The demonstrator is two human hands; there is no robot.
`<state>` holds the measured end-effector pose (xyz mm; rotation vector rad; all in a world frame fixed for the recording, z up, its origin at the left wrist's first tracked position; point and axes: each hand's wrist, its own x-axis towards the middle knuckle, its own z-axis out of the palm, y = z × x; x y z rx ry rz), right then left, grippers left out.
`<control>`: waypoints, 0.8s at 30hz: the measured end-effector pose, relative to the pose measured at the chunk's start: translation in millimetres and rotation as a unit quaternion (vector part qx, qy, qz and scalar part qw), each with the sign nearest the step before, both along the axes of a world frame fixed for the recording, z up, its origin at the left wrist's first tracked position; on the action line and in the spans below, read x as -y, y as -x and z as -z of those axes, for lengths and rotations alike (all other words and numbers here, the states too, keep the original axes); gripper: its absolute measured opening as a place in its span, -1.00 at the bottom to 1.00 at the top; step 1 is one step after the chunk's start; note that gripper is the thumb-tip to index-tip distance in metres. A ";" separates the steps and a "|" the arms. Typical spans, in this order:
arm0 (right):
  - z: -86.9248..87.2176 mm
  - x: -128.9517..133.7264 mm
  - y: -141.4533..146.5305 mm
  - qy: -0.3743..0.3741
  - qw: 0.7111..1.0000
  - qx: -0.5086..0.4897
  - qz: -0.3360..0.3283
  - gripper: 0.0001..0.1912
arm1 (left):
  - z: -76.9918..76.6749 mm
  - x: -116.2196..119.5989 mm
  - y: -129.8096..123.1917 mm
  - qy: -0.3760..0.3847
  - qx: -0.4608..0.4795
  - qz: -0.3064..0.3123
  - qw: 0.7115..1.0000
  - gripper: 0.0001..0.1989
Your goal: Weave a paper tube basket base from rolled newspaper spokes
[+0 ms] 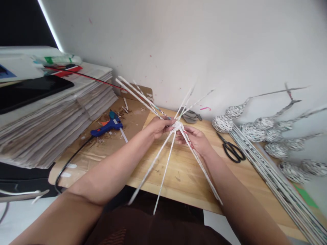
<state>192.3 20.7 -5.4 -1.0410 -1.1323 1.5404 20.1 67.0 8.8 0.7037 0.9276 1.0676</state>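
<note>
Several rolled paper sticks (156,159) cross at a woven centre (176,126) and spread out like spokes, held up above the table. My left hand (162,126) pinches the left side of that centre, thumb on top. On the other side, my right hand (193,139) has its fingers curled under the centre and round the lower right sticks. Its fingertips are partly hidden by the paper. Some sticks point away toward the wall and others come down toward my lap.
A blue glue gun (107,127) lies on cardboard at left, beside a tall paper stack (89,105) bearing a phone (33,90). At right are black scissors (232,149), a bundle of paper sticks (270,180) and several woven paper gourd shapes (223,123). A grey cloth (190,116) lies by the wall.
</note>
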 end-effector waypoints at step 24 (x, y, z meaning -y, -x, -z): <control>17.2 -3.6 20.2 -0.084 0.965 0.022 0.247 -0.57 | 21.6 23.1 -34.1 -0.065 -0.019 -0.029 0.997 -0.73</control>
